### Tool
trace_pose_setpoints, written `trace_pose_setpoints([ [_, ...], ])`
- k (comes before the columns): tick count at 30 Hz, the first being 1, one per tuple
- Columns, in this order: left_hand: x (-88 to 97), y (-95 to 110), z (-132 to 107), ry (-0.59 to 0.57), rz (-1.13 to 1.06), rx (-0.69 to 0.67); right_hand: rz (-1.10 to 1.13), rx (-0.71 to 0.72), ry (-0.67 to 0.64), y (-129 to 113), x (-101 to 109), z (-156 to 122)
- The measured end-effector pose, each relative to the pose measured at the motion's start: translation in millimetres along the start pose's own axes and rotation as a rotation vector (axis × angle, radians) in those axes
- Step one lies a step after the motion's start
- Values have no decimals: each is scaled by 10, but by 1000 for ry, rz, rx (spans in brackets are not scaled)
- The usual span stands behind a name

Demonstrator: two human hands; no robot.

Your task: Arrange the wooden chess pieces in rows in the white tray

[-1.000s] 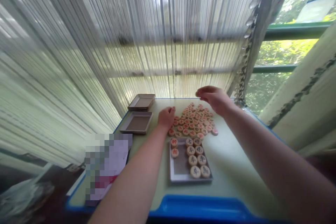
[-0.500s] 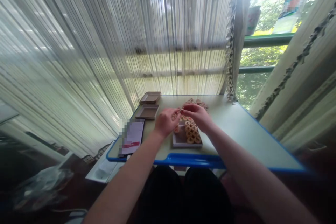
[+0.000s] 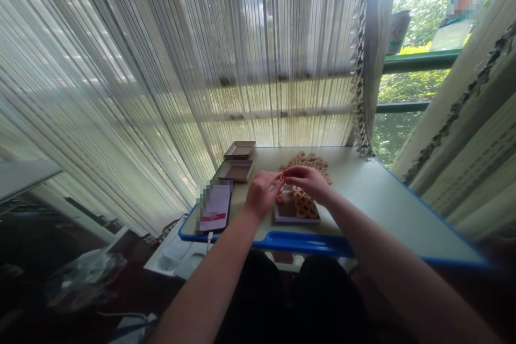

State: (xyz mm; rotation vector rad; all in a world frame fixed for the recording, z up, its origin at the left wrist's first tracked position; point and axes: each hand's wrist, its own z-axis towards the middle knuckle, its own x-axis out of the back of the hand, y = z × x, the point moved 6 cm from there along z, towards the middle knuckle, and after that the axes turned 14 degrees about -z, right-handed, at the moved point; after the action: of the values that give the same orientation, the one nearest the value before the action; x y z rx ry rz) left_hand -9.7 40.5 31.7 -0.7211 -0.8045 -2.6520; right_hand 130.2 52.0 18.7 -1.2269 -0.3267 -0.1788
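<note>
My left hand (image 3: pixel 263 191) and my right hand (image 3: pixel 309 180) meet over the far edge of a shallow cardboard box (image 3: pixel 288 220). Both are closed, their fingertips together around a small round wooden game piece, mostly hidden by the fingers. Rows of round wooden pieces with dark markings (image 3: pixel 305 205) fill the right side of the box. Along its left wall sits another piece (image 3: pixel 279 199), partly covered by my left hand. Bare cardboard shows between them. Behind my right hand lies a loose heap of similar pieces (image 3: pixel 308 160).
Two more shallow boxes, a nearer one (image 3: pixel 237 171) and a farther one (image 3: pixel 241 149), stand at the table's back left. A phone (image 3: pixel 216 205) with a white cable (image 3: pixel 209 239) lies nearer. Blue edging (image 3: pixel 306 242) rims the table (image 3: pixel 379 204); a sheer curtain (image 3: pixel 282 107) hangs behind.
The whole view has shifted slightly, so the table sits further right. My hands stay together over the box's far edge, fingertips still closed. The heap shows more behind my right hand.
</note>
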Motion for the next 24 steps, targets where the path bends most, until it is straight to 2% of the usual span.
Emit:
trace_pose_setpoints([
  [3, -7, -87, 9, -4, -38, 59, -109, 51, -6, 76, -3, 31],
  [6, -24, -150, 11, -15, -81, 123, -327, 150, 45, 83, 22, 27],
  [9, -54, -141, -25, -36, -164, 196, -525, 246, 88, -2, 43, -49],
  [13, -38, -62, -147, -27, -271, 287, -622, 320, 69, -152, 12, -188],
  [17, 32, 14, -270, -18, -221, 273, -669, 366, 22, -216, -89, -249],
  [20, 72, 67, -311, -21, -168, 200, -683, 398, 41, -221, -131, -251],
  [24, 133, 42, -325, 54, -118, 184, -742, 412, 36, -212, -155, -243],
])
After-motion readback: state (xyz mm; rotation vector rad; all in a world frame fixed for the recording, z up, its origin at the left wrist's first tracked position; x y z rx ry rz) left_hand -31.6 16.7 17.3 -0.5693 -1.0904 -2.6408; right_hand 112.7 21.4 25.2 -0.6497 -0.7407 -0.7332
